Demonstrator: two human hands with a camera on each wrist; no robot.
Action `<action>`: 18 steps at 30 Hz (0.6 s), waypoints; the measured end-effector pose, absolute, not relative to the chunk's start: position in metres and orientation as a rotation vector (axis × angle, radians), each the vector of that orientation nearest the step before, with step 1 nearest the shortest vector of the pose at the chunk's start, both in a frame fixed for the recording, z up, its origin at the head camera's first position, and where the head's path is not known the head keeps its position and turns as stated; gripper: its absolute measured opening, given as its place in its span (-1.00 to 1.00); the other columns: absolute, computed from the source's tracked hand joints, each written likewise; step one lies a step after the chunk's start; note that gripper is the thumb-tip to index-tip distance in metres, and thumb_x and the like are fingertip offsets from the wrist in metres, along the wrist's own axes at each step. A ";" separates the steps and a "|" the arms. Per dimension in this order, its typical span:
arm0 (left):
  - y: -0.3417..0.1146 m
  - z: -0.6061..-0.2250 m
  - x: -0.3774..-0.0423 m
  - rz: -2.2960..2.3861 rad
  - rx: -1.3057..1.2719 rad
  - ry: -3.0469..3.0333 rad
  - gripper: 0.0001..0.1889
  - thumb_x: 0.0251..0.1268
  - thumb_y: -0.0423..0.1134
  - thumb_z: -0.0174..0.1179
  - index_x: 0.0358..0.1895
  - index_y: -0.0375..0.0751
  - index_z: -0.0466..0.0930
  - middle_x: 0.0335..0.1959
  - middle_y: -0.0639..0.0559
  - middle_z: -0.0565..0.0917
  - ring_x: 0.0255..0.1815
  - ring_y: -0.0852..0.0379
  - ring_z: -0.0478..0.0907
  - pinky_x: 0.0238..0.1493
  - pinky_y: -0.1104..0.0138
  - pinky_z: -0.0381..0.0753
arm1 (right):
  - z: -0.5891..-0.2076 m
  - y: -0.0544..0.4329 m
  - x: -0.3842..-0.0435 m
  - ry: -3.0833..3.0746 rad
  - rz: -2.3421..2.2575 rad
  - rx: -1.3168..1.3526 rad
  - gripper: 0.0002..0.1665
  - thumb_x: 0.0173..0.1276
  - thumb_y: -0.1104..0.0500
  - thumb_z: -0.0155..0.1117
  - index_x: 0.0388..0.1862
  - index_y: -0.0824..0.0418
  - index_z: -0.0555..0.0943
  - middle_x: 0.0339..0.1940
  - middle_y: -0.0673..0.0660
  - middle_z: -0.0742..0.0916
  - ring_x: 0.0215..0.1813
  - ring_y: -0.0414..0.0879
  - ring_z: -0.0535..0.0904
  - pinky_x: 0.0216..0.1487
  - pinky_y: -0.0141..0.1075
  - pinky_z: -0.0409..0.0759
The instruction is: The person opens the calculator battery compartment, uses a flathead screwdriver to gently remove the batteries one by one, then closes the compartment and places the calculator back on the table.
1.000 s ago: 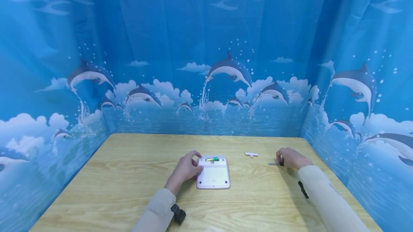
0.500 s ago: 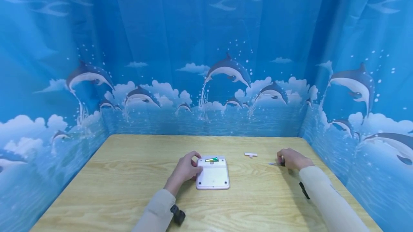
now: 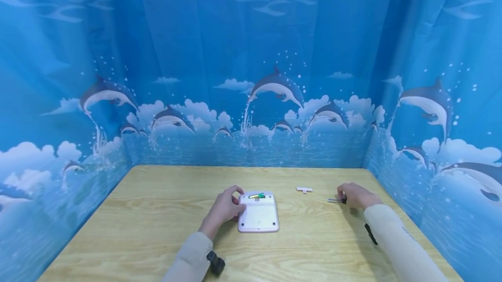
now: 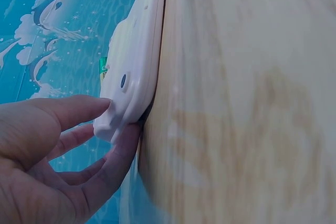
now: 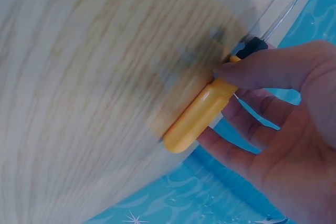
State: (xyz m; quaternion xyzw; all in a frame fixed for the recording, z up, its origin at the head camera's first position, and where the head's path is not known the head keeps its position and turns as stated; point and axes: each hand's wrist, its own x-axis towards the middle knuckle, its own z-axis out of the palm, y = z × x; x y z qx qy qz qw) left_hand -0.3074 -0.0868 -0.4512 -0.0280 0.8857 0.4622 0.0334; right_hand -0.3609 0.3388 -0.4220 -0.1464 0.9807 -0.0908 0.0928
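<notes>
A pale pink-white device, likely a calculator (image 3: 259, 216), lies back side up on the table with its battery compartment uncovered. A green and gold battery (image 3: 256, 195) rests slantwise at that compartment. My left hand (image 3: 225, 205) pinches the device's left edge, thumb on top and fingers underneath, as the left wrist view shows. Over at the right, my right hand (image 3: 356, 195) grips a screwdriver (image 5: 197, 114) with a yellow handle and black collar, thumb and fingers near the collar. Its metal shaft (image 3: 334, 200) points left, and the handle lies close along the tabletop.
The small white battery cover (image 3: 304, 189) with a tab sits on the wooden table (image 3: 176, 212) between the device and the right hand. A blue dolphin-print curtain (image 3: 251, 55) surrounds the table's back and sides.
The head view has shifted slightly. Both hands, the device, the battery and the screwdriver keep nearly the same places.
</notes>
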 end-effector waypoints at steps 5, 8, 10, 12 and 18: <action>-0.086 -0.450 -0.305 1.430 -0.074 2.723 -0.63 0.30 -0.39 0.36 0.14 -0.10 0.56 -0.29 -0.11 0.55 -0.39 0.04 0.58 -0.51 0.35 0.70 | -0.424 0.339 -0.361 2.922 -0.267 -0.467 -0.60 0.14 0.59 0.21 -0.32 0.09 0.60 -0.33 0.08 0.63 -0.29 -0.05 0.42 -0.24 -0.21 0.46; -0.086 -0.451 -0.305 1.426 -0.066 2.725 -0.63 0.31 -0.39 0.36 0.14 -0.10 0.55 -0.29 -0.11 0.55 -0.39 0.04 0.58 -0.50 0.35 0.69 | -0.424 0.339 -0.361 2.922 -0.266 -0.476 -0.62 0.14 0.58 0.21 -0.32 0.10 0.60 -0.34 0.08 0.63 -0.29 -0.05 0.41 -0.25 -0.23 0.45; -0.086 -0.451 -0.305 1.426 -0.062 2.724 -0.63 0.31 -0.39 0.36 0.14 -0.10 0.55 -0.29 -0.11 0.56 -0.39 0.04 0.58 -0.50 0.35 0.69 | -0.424 0.339 -0.361 2.918 -0.267 -0.466 -0.62 0.15 0.58 0.21 -0.32 0.10 0.59 -0.32 0.08 0.62 -0.29 -0.05 0.41 -0.25 -0.23 0.43; -0.086 -0.452 -0.305 1.426 -0.059 2.726 -0.63 0.31 -0.38 0.35 0.14 -0.10 0.55 -0.29 -0.11 0.56 -0.40 0.04 0.58 -0.51 0.35 0.69 | -0.423 0.339 -0.360 2.912 -0.269 -0.458 -0.62 0.16 0.58 0.20 -0.31 0.10 0.59 -0.31 0.08 0.62 -0.29 -0.04 0.40 -0.26 -0.22 0.42; -0.087 -0.451 -0.305 1.430 -0.047 2.728 -0.63 0.32 -0.39 0.35 0.15 -0.11 0.55 -0.29 -0.11 0.55 -0.40 0.04 0.58 -0.51 0.35 0.69 | -0.419 0.339 -0.360 2.888 -0.281 -0.448 -0.60 0.14 0.58 0.18 -0.25 0.10 0.59 -0.25 0.07 0.64 -0.25 -0.03 0.42 -0.24 -0.20 0.45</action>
